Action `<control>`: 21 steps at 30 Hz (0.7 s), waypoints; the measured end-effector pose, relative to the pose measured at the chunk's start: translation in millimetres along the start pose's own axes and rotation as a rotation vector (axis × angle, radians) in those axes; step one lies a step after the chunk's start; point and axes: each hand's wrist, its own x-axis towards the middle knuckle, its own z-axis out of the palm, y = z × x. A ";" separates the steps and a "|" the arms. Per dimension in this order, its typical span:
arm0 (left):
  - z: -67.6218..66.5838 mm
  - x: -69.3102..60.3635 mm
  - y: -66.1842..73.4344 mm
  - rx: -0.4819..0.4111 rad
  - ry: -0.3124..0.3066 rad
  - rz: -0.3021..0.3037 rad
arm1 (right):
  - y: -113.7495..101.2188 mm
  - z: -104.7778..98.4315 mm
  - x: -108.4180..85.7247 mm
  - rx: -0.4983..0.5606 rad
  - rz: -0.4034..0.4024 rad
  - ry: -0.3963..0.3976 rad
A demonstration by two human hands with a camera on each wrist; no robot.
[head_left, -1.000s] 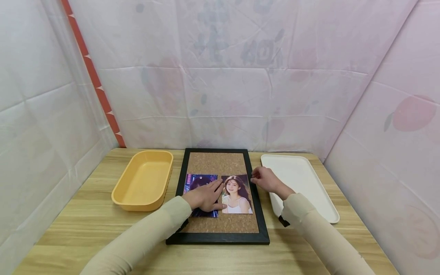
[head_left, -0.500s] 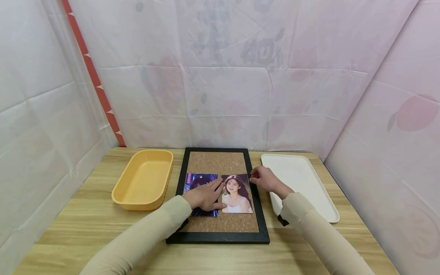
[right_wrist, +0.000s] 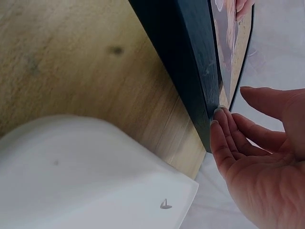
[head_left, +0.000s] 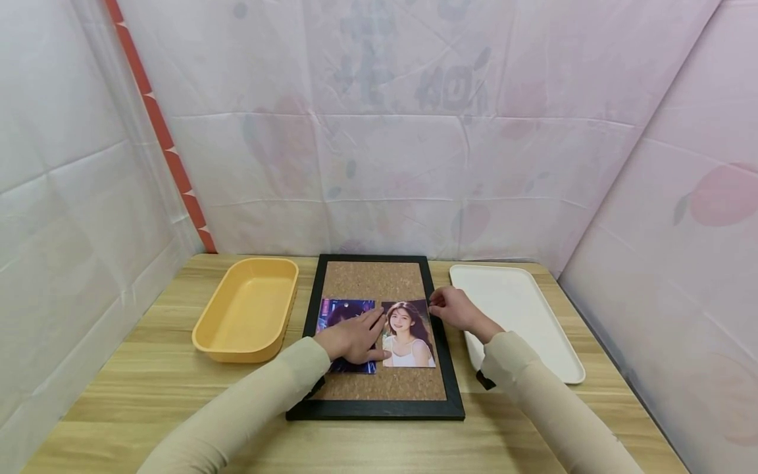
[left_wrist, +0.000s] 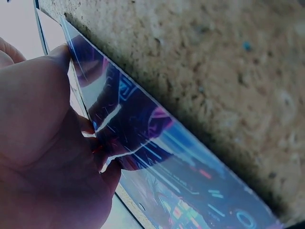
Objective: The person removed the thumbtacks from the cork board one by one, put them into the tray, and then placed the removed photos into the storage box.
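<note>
A dark purple-blue picture [head_left: 337,313] and a portrait photo [head_left: 408,345] lie side by side on a black-framed cork board [head_left: 385,388]. My left hand [head_left: 354,337] lies palm down with fingers spread over the purple picture, its fingertips reaching the portrait's left edge. In the left wrist view, the palm [left_wrist: 43,124] is close above the glossy purple sheet [left_wrist: 147,129]. At the board's right side, my right hand [head_left: 458,309] is beside the portrait's upper right corner. The right wrist view shows bent fingers [right_wrist: 233,138] touching the black frame [right_wrist: 190,62], with the thumb apart; nothing visible is held.
A yellow tray [head_left: 245,316] stands left of the board, and a white tray [head_left: 527,316] lies to the right, under the right forearm's far side. A silver pin head [head_left: 346,305] shows at the purple picture's top. Hanging cloth [head_left: 385,158] surrounds the wooden table [head_left: 142,368].
My right hand has shifted very slightly left along the frame toward the portrait's upper right corner. My left hand has stayed in place.
</note>
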 end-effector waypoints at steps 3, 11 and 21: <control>0.7 0.8 -0.3 0.001 -0.002 0.001 | -0.5 0.6 -0.2 0.010 -0.002 -0.005; 1.7 1.8 -0.7 0.008 -0.003 -0.004 | 0.6 2.3 0.4 0.042 0.021 -0.011; 1.9 1.0 0.5 0.014 0.004 -0.010 | -0.6 6.2 1.0 0.074 0.008 0.007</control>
